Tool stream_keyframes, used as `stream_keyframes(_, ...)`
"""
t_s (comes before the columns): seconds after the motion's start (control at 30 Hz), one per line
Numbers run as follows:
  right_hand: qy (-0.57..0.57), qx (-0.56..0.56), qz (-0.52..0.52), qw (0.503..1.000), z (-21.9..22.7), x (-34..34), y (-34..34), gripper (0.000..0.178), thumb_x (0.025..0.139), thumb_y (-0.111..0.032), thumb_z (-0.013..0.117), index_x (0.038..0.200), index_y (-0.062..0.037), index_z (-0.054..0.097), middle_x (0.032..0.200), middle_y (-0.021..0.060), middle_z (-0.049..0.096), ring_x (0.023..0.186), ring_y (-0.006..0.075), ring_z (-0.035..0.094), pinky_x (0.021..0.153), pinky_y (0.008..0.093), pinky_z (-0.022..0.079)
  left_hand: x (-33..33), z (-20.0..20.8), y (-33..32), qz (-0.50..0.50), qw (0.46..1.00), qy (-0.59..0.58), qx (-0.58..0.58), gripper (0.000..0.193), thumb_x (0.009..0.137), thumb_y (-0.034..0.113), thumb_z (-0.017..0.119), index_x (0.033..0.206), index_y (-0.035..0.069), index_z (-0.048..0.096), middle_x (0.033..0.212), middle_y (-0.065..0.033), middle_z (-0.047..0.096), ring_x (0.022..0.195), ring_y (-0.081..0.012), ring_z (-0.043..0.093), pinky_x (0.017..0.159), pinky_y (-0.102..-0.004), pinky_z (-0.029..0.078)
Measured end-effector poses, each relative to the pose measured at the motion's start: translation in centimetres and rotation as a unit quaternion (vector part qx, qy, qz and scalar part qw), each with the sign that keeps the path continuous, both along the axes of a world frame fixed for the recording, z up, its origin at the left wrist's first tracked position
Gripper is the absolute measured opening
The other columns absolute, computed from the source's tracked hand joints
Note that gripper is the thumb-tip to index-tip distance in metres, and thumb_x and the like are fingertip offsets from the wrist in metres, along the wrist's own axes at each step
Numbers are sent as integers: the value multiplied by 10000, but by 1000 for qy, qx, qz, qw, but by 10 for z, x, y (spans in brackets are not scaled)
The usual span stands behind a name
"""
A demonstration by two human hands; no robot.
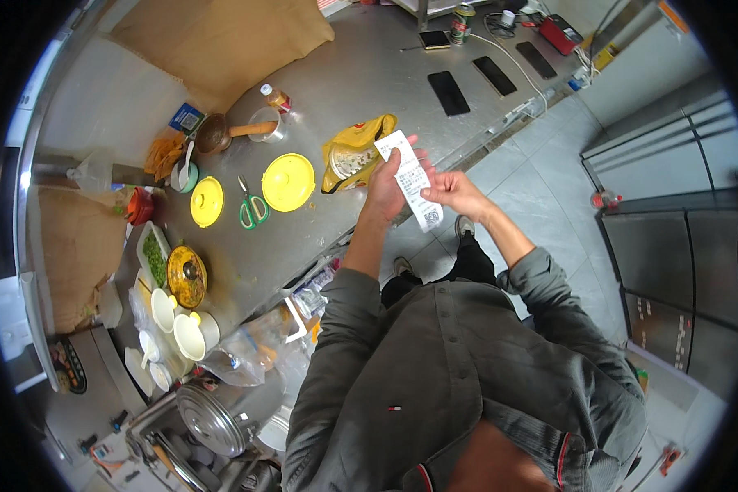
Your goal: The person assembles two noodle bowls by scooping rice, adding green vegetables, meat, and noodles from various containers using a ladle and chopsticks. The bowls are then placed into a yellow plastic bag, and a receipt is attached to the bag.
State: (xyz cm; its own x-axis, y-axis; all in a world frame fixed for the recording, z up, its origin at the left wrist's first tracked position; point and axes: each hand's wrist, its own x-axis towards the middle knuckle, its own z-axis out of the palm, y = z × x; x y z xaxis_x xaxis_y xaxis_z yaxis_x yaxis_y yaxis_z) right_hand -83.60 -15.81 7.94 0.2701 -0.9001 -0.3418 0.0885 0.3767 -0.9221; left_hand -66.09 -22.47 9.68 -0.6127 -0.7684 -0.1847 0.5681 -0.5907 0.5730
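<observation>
A long white printed receipt (411, 185) is held out in front of my body, over the counter's edge. My left hand (385, 187) grips its upper part, with the thumb on the printed side and fingers behind. Lower down, my right hand (457, 195) pinches the right edge of the paper. Just left of the hands, an open yellow bag (334, 170) on the steel counter holds pale contents. Nearby lie a round yellow lid (289, 182), green-handled scissors (252, 205) and a smaller yellow lid (207, 202).
Several phones (448, 93) and a can (461, 25) rest at the counter's far right. A wooden-handled ladle (250, 129), a bottle (275, 97), a tray of chopped greens (154, 258) and cream cups (190, 334) stand leftward. A lidded steel pot (213, 416) is lower left; steel refrigerators (648, 238) line the right.
</observation>
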Motion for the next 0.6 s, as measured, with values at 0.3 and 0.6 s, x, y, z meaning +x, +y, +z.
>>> stream_keyframes(0.3, -15, -64, 170, 983, -11, -38, -68, 371, 948, -99, 665, 1277, 59, 599, 971, 105, 726, 828, 127, 669, 765, 289, 546, 88, -21, 23, 380, 844, -377, 41, 211, 908, 205, 729, 1086, 115, 659, 921, 21, 641, 787, -87, 571, 708, -270, 478)
stream_keyframes(0.6, 223, -203, -232, 925, 14, -253, -354, 134, 905, -67, 561, 940, -14, 679, 765, 100, 707, 704, 191, 686, 641, 341, 536, 110, -85, -24, 294, 561, -773, -33, 420, 768, 348, 724, 932, -39, 704, 868, -267, 703, 834, -400, 700, 739, -481, 516)
